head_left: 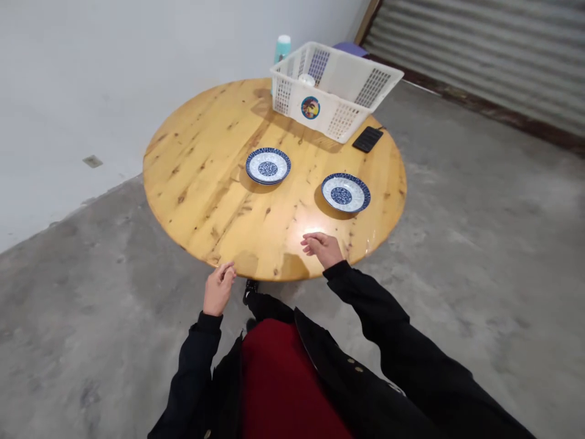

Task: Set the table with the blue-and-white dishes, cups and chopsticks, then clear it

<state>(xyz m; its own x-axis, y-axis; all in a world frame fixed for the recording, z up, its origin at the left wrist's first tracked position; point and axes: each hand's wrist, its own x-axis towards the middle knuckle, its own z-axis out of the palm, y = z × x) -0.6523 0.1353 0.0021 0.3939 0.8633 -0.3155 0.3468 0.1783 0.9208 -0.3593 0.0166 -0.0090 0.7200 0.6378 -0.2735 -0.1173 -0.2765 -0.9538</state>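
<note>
The right hand (323, 248) is hovering over the near right part of the worktop (196, 164), its fingers curling loosely and narrowly and holding nothing. The left hand (218, 289) is hanging at the near edge, also empty, with thumb and fingers lying close together; whether it is touching the wood, I cannot tell. Just beyond the right hand, the right plate (342, 196) is resting face up, showing a blue rim and centre. Farther and to the left, the left plate (268, 168) is sitting in matching blue and white. At the far right, a white basket (325, 111) is standing, with a black device (368, 139) lying near its right corner and a turquoise bottle (282, 49) standing behind its left side.
</note>
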